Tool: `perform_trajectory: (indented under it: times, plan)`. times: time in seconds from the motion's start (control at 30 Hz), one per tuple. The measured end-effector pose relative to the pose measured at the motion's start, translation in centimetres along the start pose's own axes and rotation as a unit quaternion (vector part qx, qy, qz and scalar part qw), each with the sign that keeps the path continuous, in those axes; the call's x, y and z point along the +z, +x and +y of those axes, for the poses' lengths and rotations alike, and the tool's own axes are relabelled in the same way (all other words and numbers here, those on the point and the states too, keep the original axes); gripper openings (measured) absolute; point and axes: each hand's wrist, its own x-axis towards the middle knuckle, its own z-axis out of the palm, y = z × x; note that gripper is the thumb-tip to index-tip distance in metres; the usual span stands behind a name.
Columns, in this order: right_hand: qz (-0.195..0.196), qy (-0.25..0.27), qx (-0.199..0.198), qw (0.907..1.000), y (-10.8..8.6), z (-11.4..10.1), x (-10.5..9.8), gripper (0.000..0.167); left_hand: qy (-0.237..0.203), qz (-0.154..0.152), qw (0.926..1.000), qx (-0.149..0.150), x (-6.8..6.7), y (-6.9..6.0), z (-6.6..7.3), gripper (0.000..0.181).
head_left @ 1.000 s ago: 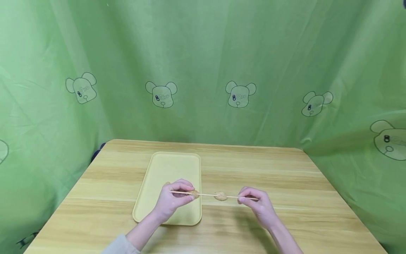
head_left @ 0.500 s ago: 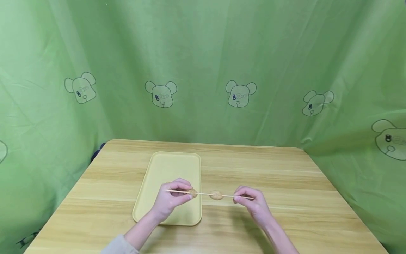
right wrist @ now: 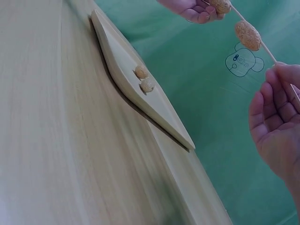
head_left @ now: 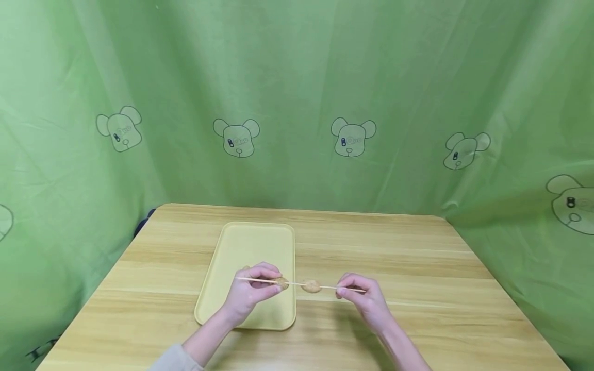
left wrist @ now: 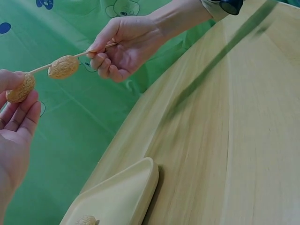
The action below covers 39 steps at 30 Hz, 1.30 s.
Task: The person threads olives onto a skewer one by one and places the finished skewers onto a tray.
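Observation:
My left hand [head_left: 246,291] pinches a brown, wrinkled oval food ball [head_left: 281,283] between thumb and fingers, above the tray. A thin wooden skewer [head_left: 327,287] runs through this ball, and its far end sticks out past it across the left hand. Farther right on the skewer sits a second brown oval ball [right wrist: 248,35], with a short gap between the two. My right hand [head_left: 366,296] pinches the skewer near its right end, above the table. Both hands hold everything off the surface.
A pale yellow rectangular tray [head_left: 252,242] lies on the wooden table [head_left: 394,247], left of centre. Two more brown balls [right wrist: 147,85] rest in it, mostly hidden behind the left hand in the head view. A green curtain [head_left: 297,77] hangs behind the table.
My right hand has moved left with the skewer and second ball, narrowing the gap between the balls. More of the skewer sticks out past the left ball; the left hand has barely moved.

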Motion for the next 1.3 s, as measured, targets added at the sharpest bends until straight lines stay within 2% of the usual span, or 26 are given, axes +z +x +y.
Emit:
perform_trajectory:
  times: [0.17, 0.4, 0.6, 0.73, 0.9, 0.97, 1.13, 1.3]
  plan:
    - [0.006, -0.008, 0.011, 0.9999, 0.1, -0.1, 0.2, 0.005, -0.008, -0.007, 0.9999, 0.004, 0.0, 0.0, -0.3, 0.027]
    - [0.003, -0.007, 0.009, 0.9999, 0.3, -0.1, 0.3, 0.005, 0.005, 0.006, 0.9997, -0.023, 0.1, 0.0, -0.2, 0.021]
    - [0.007, 0.005, 0.021, 0.9997, 0.4, 0.2, 0.6, 0.005, 0.012, 0.008, 0.9996, -0.026, 0.2, -0.1, -0.2, 0.022]
    - [0.005, 0.011, 0.016, 0.9998, 0.4, 0.2, 0.8, 0.009, 0.010, 0.010, 0.9995, -0.029, 0.2, -0.1, -0.3, 0.022]
    - [-0.008, 0.016, -0.011, 0.9998, 0.5, 0.2, 1.0, 0.027, 0.006, 0.008, 0.9996, -0.028, 0.3, -0.2, -0.4, 0.022]
    - [-0.009, 0.015, -0.010, 0.9998, 0.5, 0.2, 1.1, 0.030, 0.005, 0.008, 0.9996, -0.026, 0.3, -0.2, -0.5, 0.022]
    - [0.002, 0.007, 0.024, 0.9997, 0.5, 0.2, 1.1, 0.026, -0.004, 0.007, 0.9998, -0.019, 0.5, -0.2, -0.6, 0.021]
    - [-0.007, 0.004, 0.013, 0.9999, 0.5, 0.3, 1.1, 0.027, -0.007, 0.007, 0.9997, -0.023, 0.5, -0.2, -0.7, 0.022]
